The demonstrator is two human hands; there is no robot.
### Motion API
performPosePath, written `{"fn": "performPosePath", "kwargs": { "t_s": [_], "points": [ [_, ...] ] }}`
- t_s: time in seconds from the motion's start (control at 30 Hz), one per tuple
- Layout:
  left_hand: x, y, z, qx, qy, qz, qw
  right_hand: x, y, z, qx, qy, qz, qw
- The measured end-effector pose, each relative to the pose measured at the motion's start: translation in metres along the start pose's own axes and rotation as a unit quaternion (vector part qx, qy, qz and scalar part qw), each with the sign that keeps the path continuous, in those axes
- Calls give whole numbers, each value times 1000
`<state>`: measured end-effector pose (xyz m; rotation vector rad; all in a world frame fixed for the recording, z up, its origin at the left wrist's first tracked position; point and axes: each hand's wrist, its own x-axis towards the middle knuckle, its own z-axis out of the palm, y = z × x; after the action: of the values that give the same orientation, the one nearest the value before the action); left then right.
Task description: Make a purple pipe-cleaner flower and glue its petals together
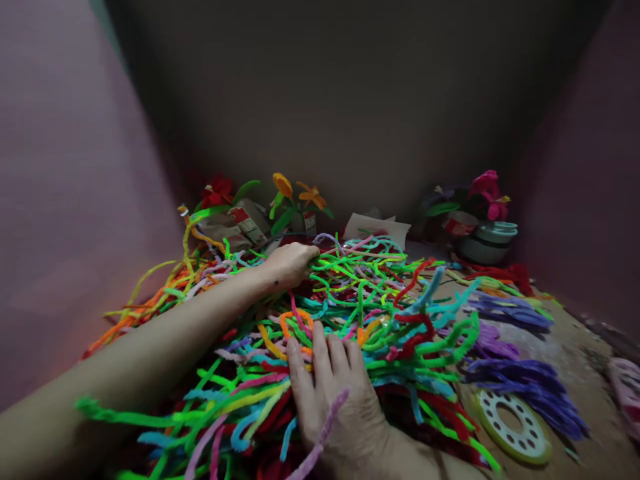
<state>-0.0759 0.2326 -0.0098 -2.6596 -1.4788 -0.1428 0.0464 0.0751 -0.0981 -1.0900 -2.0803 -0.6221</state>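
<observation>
A large tangled heap of pipe cleaners [365, 287] in green, turquoise, red, orange, yellow and pink spreads out in front of me. At its far side my left hand [294, 263] is closed, its fingers curled down among the strands. What it grips is hidden. My right hand [340, 393] lies palm down on the near part of the heap, fingers stretched out. A mauve pipe cleaner [323, 433] crosses over the back of this hand. Dark red material shows through beneath the heap.
To the right lie purple pipe cleaner bundles [530, 387] and a roll of tape [515, 423] on a brown board [575, 360]. Along the back stand red flowers [219, 190], orange flowers [311, 195], pink flowers [487, 190], white paper [377, 229] and a pale round container [487, 241].
</observation>
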Motion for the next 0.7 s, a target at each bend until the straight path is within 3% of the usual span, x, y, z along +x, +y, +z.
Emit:
{"fn": "performPosePath", "kwargs": {
  "t_s": [0.2,0.33,0.47,0.6,0.7],
  "points": [
    [3,2,-1,-49,-68,34,996,5,3,-12,9,-41,-40,998],
    [-10,8,-37,-167,-108,101,975,2,1,-9,10,-40,-27,999],
    [-29,27,-68,-254,-64,162,951,1,-1,-5,12,-30,-15,999],
    [-38,45,-47,-118,-141,235,954,1,-2,-6,24,-51,5,998],
    [-38,47,-16,31,-88,179,979,-1,-2,-7,17,-27,-8,999]
  ]
}}
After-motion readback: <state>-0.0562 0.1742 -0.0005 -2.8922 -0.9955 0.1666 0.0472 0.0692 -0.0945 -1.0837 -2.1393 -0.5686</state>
